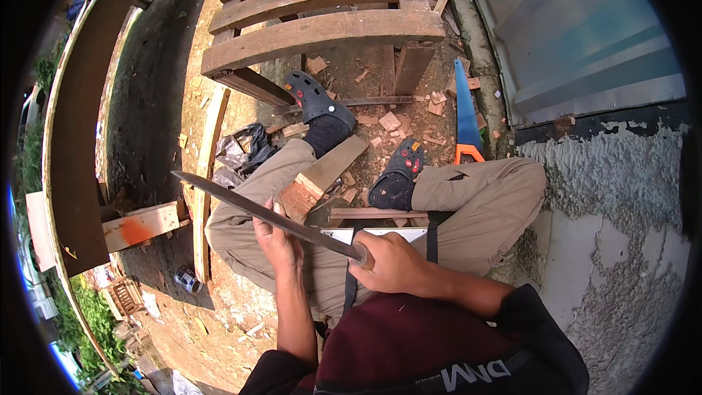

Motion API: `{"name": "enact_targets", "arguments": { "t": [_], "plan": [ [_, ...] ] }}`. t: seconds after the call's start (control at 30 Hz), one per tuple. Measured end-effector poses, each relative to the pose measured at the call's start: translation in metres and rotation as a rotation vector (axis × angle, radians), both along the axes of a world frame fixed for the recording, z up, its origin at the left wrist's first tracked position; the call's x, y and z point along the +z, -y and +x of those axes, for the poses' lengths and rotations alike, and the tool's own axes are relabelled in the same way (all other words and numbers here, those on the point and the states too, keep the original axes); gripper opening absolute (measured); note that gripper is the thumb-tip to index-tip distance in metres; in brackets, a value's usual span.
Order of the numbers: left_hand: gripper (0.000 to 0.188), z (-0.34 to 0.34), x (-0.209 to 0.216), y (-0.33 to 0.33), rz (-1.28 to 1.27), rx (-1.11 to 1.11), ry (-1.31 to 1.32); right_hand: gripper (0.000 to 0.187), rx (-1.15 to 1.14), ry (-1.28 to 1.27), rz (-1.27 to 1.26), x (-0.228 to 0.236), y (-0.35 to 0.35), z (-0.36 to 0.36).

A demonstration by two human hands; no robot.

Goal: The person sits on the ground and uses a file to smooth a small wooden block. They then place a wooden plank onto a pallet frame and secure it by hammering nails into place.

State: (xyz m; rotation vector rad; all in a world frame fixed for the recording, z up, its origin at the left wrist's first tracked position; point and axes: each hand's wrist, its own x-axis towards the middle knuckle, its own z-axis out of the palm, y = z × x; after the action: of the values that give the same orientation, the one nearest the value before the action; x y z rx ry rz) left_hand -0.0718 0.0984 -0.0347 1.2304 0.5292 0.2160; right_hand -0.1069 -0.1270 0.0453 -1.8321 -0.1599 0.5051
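Maroon shirt nearest the camera; beyond it, one long blade slants over the trousers from near right to far left, the right hand wrapped round its handle, probably for control, the left hand pinching it around mid-length, apparently to steady it, contact partly hidden. One wood block lies between the two trouser legs, presumably to be within reach. Count: two dark clogs, one blue saw at far right, one wooden frame with at least four slats.
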Motion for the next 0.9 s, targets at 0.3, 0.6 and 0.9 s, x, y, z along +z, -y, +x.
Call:
{"name": "enact_targets", "arguments": {
  "t": [0.3,0.6,0.9],
  "plan": [
    [0.017,0.011,0.013,0.012,0.033,-0.070,0.023,0.021,-0.101,0.041,-0.121,-0.059,0.003,-0.008],
    [0.016,0.007,0.014,0.027,0.081,-0.088,0.080,0.023,-0.126,0.007,-0.152,-0.077,0.001,0.004],
    [0.013,0.002,0.015,0.031,-0.045,-0.141,0.064,0.015,-0.161,0.092,0.106,0.006,-0.009,0.012]
  ]
}}
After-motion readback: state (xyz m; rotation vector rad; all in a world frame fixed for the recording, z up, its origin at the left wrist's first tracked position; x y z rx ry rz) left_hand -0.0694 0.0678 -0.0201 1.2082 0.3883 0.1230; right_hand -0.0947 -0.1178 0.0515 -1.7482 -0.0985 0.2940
